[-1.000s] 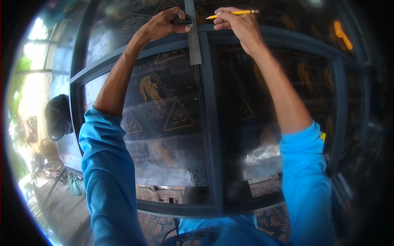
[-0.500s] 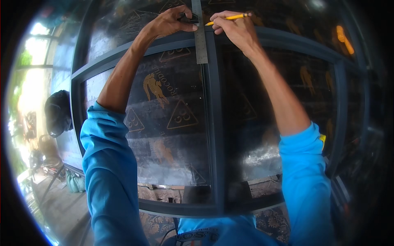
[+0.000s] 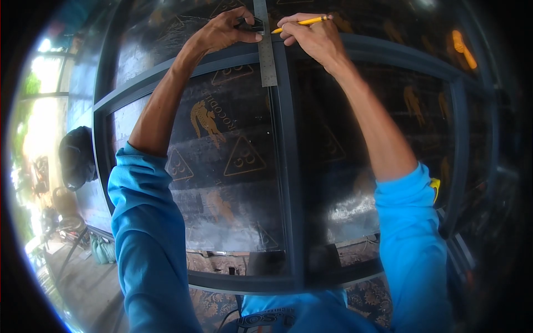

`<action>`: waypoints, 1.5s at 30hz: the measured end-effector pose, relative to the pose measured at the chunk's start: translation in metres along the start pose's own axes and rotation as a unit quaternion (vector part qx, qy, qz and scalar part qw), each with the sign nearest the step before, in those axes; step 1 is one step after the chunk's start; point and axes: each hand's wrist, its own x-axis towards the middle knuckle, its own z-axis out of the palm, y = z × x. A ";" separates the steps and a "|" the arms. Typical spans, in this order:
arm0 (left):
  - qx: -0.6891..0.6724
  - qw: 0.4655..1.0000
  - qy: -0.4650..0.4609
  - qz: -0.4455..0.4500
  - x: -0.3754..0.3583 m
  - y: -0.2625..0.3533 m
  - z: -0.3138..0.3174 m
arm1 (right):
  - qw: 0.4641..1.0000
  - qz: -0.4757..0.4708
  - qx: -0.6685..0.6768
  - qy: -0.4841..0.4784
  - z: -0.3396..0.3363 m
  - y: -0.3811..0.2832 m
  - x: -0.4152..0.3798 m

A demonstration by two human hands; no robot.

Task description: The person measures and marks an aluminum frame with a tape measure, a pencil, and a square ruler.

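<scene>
A combination square [image 3: 268, 69] lies with its steel blade along the dark grey middle bar of a metal frame [image 3: 292, 183]. My left hand [image 3: 222, 33] grips its black head at the top, thumb and fingers pinched around it beside the blade. Just right of the blade, my right hand [image 3: 319, 41] holds a yellow pencil [image 3: 312, 21] between thumb and fingers. The pencil's tip points left and sits right at the blade's edge, over the bar.
Under the frame are dark boards [image 3: 222, 183] printed with gold crocodiles and triangles. An orange-yellow object [image 3: 464, 50] lies at the upper right. Something yellow [image 3: 436, 190] shows beside my right sleeve. A black rounded object [image 3: 78, 158] stands outside the frame's left edge.
The view has shifted slightly, moving both hands a little left and up in the picture. The pencil tip stays by the blade, and both holds are the same.
</scene>
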 end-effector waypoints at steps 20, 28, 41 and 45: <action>0.020 0.999 -0.011 -0.025 -0.001 0.006 -0.003 | 0.995 0.078 0.062 -0.024 -0.003 -0.003 -0.004; 0.029 0.999 -0.011 -0.026 0.001 0.001 -0.002 | 0.988 0.095 0.120 -0.025 -0.004 0.002 -0.005; 0.007 0.999 -0.028 -0.028 0.007 0.008 -0.003 | 0.973 0.054 0.220 0.049 -0.034 0.024 0.008; 0.006 0.999 -0.031 -0.044 0.014 0.016 0.003 | 0.926 0.130 0.354 0.016 -0.045 0.019 0.008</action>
